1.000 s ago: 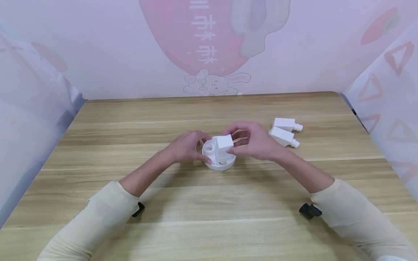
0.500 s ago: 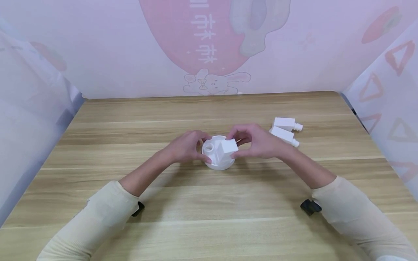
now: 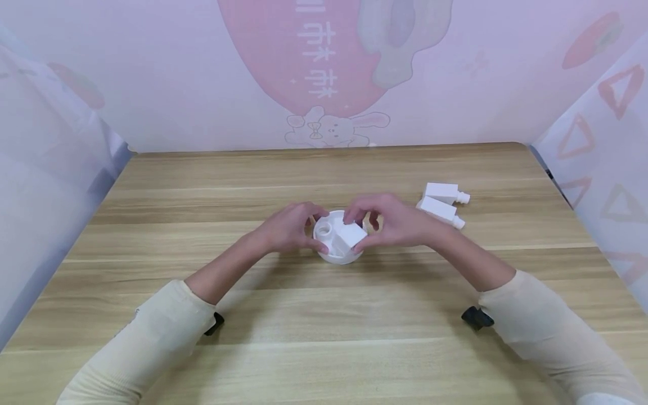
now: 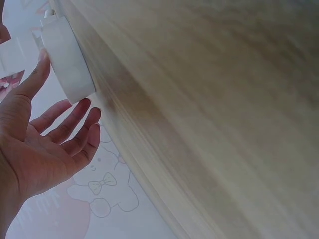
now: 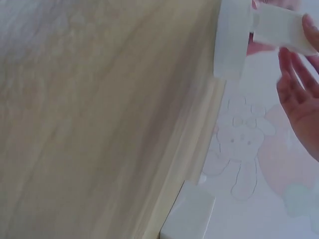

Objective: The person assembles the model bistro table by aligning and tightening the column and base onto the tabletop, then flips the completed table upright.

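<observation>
I have the fingers of the right hand (image 3: pixel 392 222) pinching a white block (image 3: pixel 350 235), mid-frame in the head view, thumb on the near side. From the right wrist it stands neck-down over a round white base (image 3: pixel 338 260); whether the neck is seated, I can't tell. The left hand (image 3: pixel 289 228) grips that base at its left rim, thumb and fingers parted around it. I judge this as a fitting step: I'd hold the block square to the base, turn it in short strokes and let the left hand resist the twist, clear of the open socket (image 3: pixel 323 230). Outward, two spare blocks (image 3: pixel 439 210) lie right of centre on the table (image 3: pixel 324 337).
</observation>
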Available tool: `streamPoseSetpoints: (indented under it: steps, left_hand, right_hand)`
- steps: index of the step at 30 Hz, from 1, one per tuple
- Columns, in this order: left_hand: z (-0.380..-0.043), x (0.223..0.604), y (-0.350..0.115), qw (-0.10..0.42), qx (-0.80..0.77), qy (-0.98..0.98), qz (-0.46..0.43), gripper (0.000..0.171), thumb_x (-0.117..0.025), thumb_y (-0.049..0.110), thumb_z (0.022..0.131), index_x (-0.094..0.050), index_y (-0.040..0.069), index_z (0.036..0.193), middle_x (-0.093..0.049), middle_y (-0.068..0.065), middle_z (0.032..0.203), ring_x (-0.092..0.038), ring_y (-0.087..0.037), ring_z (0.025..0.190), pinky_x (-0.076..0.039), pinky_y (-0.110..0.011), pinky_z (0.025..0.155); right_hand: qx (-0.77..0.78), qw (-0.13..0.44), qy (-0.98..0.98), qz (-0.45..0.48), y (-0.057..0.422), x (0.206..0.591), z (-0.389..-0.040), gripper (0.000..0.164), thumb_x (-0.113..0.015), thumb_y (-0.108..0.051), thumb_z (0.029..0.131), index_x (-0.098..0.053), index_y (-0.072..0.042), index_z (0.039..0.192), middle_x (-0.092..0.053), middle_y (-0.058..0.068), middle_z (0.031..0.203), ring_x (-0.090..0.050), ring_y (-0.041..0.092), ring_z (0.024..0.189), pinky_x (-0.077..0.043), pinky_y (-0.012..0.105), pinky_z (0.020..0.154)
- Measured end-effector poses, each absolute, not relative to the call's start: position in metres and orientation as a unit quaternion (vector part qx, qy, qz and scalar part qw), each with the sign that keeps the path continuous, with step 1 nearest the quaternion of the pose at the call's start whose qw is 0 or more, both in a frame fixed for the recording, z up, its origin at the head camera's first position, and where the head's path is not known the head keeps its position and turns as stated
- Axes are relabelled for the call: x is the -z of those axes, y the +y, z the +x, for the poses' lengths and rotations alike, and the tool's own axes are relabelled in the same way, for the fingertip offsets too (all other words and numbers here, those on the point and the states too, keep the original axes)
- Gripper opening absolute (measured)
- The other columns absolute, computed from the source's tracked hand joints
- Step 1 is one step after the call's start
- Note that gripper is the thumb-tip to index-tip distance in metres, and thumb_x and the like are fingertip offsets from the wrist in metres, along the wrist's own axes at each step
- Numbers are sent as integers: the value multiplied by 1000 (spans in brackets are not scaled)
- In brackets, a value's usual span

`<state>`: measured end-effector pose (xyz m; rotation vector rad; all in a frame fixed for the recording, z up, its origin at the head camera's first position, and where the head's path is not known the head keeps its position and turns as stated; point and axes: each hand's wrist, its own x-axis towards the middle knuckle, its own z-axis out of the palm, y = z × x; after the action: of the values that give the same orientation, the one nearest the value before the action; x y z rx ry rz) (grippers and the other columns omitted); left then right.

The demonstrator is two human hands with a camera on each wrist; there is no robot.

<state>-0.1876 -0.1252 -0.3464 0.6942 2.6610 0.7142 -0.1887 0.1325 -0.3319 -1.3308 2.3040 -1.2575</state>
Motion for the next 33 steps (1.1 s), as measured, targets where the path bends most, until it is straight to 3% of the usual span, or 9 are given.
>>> streamPoseSetpoints:
  steps: [4,7,10,14,17,23,28,33]
  left_hand:
    - [-187,345,-125,149,-249,926,243,73,-95,29,76,-64,-1,135,-70,-13,121,-64,-27,103,-54,-41,87]
    - [-187,345,-125,148,-247,926,244,72,-94,30,76,-64,-1,134,-70,-13,121,-64,-28,104,-54,-41,87]
    - [-187,345,-125,151,-248,926,243,70,-95,29,76,-66,1,133,-71,-11,120,-64,-28,103,-53,-41,88]
    - [-187,346,-125,155,-251,924,245,68,-95,28,76,-66,2,133,-71,-10,119,-64,-27,103,-53,-41,87]
    - [-187,347,-125,156,-252,924,243,68,-94,27,77,-66,2,133,-71,-10,120,-64,-27,103,-53,-41,88]
    - [-187,346,-125,157,-255,924,240,69,-94,28,77,-65,1,133,-70,-12,123,-64,-27,105,-54,-41,90]
    - [-187,346,-126,154,-256,923,242,70,-94,29,77,-65,0,134,-71,-11,121,-64,-27,104,-54,-41,88]
    - [-188,347,-125,152,-256,923,242,68,-94,28,77,-66,1,133,-71,-10,119,-64,-26,102,-54,-40,88]
  right_hand:
    - [387,29,799,-460,122,334,-183,41,-98,-21,70,-65,-9,91,-70,-2,94,-60,24,77,-48,33,62]
    - [360,7,804,-472,117,336,-181,45,-98,-27,69,-64,-10,93,-66,-4,88,-58,18,76,-50,33,65]
    - [339,29,803,-490,117,335,-179,51,-96,-30,73,-68,-8,110,-69,-2,101,-58,13,84,-52,35,73]
    - [331,82,783,-520,122,332,-179,58,-88,-23,82,-66,-8,134,-65,3,132,-61,18,109,-52,39,89]
    - [347,117,760,-537,127,331,-181,53,-79,-16,87,-64,-6,137,-61,7,137,-57,25,123,-53,45,89]
    - [367,142,751,-530,129,328,-183,45,-72,-13,92,-64,-3,135,-62,9,133,-57,24,104,-52,49,68]
    - [381,119,774,-492,123,330,-185,37,-83,-17,88,-69,-7,121,-66,2,117,-55,19,86,-49,46,66]
    - [373,66,804,-459,115,332,-187,36,-92,-22,79,-68,-8,101,-67,-1,98,-56,15,80,-50,44,70]
